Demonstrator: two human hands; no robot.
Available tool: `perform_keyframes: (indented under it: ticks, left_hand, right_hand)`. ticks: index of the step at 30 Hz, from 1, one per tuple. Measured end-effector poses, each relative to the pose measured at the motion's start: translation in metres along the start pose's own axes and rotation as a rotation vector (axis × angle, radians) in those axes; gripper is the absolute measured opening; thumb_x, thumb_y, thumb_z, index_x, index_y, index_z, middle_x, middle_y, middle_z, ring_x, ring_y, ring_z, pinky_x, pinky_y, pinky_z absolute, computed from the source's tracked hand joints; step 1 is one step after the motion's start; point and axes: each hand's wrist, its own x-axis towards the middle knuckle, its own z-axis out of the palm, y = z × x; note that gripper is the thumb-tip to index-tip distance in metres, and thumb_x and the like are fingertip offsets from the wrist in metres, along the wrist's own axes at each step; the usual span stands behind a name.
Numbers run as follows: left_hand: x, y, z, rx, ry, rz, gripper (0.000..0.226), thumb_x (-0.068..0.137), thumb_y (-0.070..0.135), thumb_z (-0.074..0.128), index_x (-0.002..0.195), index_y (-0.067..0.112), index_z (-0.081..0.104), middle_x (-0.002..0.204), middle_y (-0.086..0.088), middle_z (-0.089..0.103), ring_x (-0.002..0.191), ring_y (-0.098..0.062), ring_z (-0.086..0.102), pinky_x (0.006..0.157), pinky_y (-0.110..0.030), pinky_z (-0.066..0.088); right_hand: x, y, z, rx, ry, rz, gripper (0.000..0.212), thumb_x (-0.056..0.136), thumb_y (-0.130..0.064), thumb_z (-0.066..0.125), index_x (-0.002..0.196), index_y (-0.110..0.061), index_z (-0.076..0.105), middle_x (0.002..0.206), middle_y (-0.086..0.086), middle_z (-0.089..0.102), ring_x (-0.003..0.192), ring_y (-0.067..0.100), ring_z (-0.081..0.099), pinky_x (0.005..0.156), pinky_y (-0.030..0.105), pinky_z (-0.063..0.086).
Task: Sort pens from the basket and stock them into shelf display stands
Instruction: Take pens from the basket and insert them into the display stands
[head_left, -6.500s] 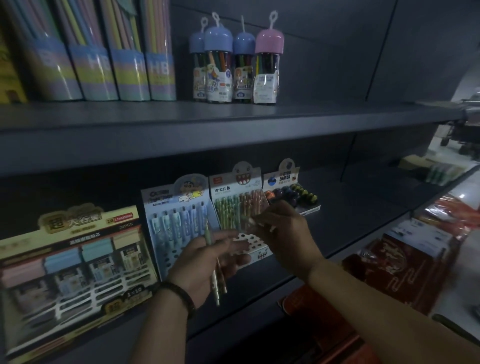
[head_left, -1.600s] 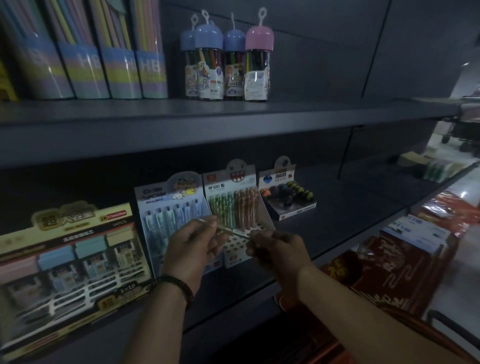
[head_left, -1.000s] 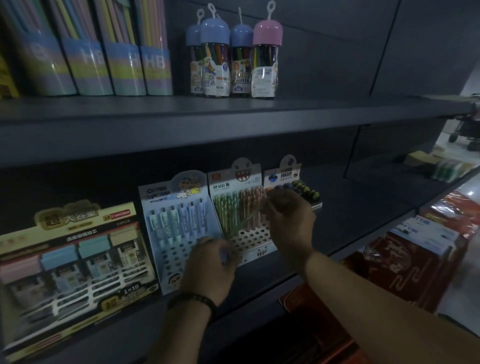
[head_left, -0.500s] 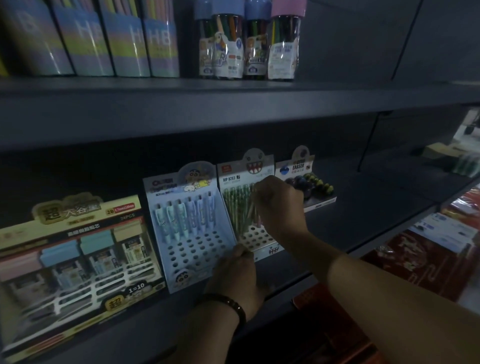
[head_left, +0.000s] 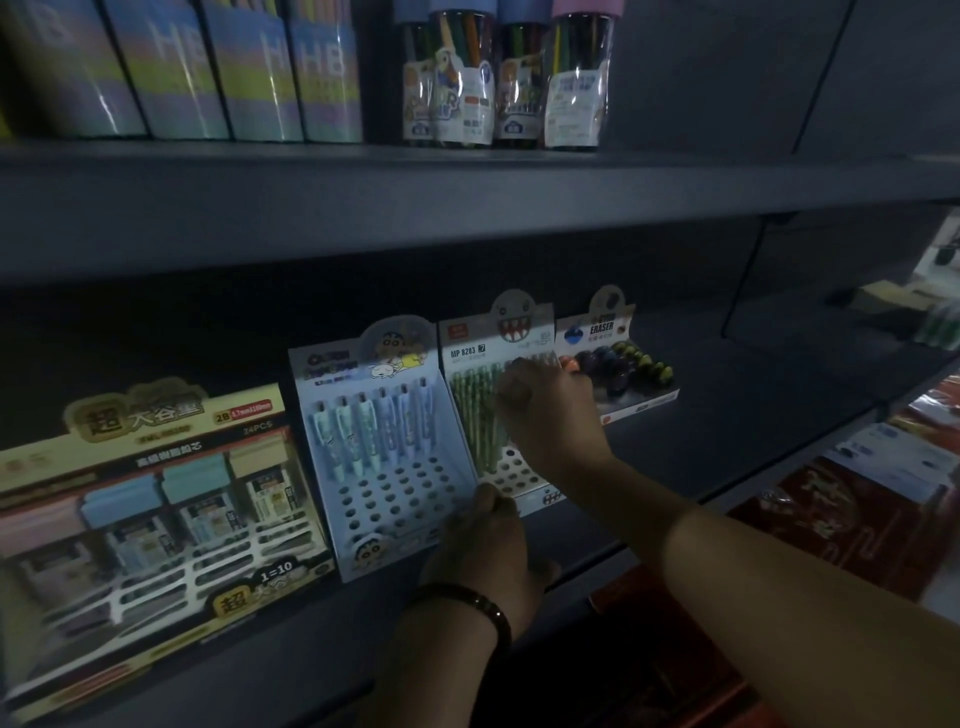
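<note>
right hand (head_left: 545, 410) among green pens (head_left: 475, 410)

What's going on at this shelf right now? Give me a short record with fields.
Place: dim shop shelf
Right hand: reaching into the green pen stand, over its pens; grip hidden
Left hand: at the front corner of the blue pen stand, fingers curled at its edge
Blue stand: one back row of pens, front holes bare
Right of the stands: eraser box

dim light falls on dark grey shelving (head_left: 467, 208).
</note>
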Motion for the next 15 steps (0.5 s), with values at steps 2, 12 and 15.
perform_keyframes:
  ticks: [2, 12, 15]
  left_hand:
    - [0.0, 0.0, 0.001, -0.017, 0.0, 0.0, 0.063, 0.091, 0.052, 0.063, 0.14, 0.015, 0.046, 0.143, 0.009, 0.03, 0.13, -0.025, 0.043, 0.107, -0.044, 0.044]
    - [-0.01, 0.012, 0.0, -0.114, 0.131, 0.025, 0.054, 0.095, 0.042, 0.062, 0.143, 0.023, 0.048, 0.148, 0.006, 0.038, 0.131, -0.022, 0.049, 0.107, -0.042, 0.046]
    - [-0.021, 0.033, 0.01, -0.124, 0.169, 0.105, 0.037, 0.097, 0.04, 0.059, 0.132, 0.029, 0.056, 0.132, 0.006, 0.053, 0.121, -0.018, 0.054, 0.1, -0.04, 0.048]
  right_hand:
    - [-0.001, 0.001, 0.001, -0.022, -0.067, -0.027, 0.032, 0.093, -0.008, 0.07, 0.075, -0.025, 0.051, 0.062, -0.013, 0.051, 0.054, 0.003, 0.049, 0.055, 0.029, 0.045]
    - [-0.049, 0.011, -0.069, -0.059, -0.137, 0.02, 0.013, 0.1, -0.023, 0.067, 0.108, -0.023, 0.077, 0.079, -0.004, 0.074, 0.065, 0.006, 0.067, 0.063, 0.012, 0.05]
    - [-0.1, 0.031, -0.11, -0.201, -0.247, 0.157, 0.013, 0.09, -0.034, 0.069, 0.09, -0.023, 0.075, 0.086, -0.002, 0.074, 0.086, 0.016, 0.07, 0.07, 0.007, 0.042]
